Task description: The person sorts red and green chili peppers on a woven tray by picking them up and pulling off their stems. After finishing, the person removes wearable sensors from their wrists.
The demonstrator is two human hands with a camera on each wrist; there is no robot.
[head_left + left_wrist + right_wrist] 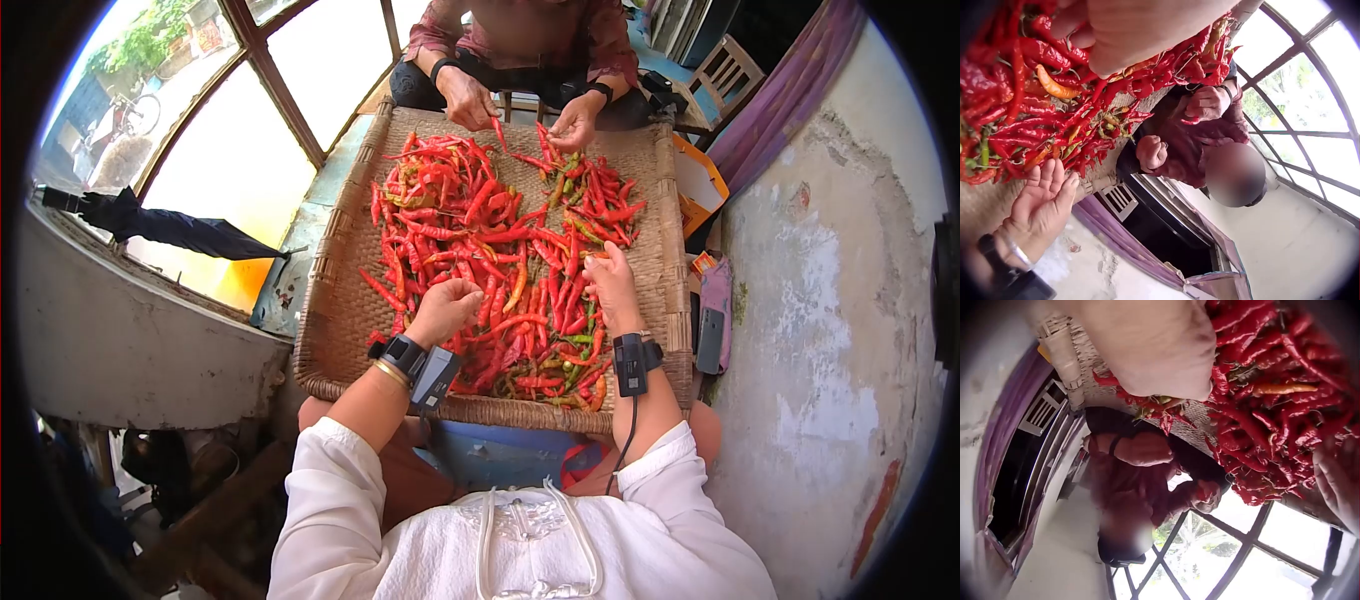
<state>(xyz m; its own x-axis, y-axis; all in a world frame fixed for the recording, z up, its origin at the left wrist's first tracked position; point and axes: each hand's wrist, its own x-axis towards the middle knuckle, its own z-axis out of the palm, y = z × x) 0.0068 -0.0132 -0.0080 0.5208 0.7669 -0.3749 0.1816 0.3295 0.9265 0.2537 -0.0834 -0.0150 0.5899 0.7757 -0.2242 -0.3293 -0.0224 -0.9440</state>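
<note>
My left hand (447, 308) is bent over the heap of red chili peppers (478, 225), near its front left part. In the left wrist view its fingers (1072, 28) are bent close above the chilies; I cannot tell whether they pinch one. My right hand (612, 285) is at the heap's right side. The left wrist view shows it with palm turned up and fingers loosely extended beside the chilies, holding nothing visible. Some orange and green chilies lie among the red ones, such as an orange chili (1057, 84).
The chilies lie in a large woven tray (335, 290) with a raised rim. Opposite sits another person, whose hand (468, 98) holds a red chili; their other hand (574, 124) is over a smaller pile. An umbrella (190, 225) lies left, a phone (710, 340) right of the tray.
</note>
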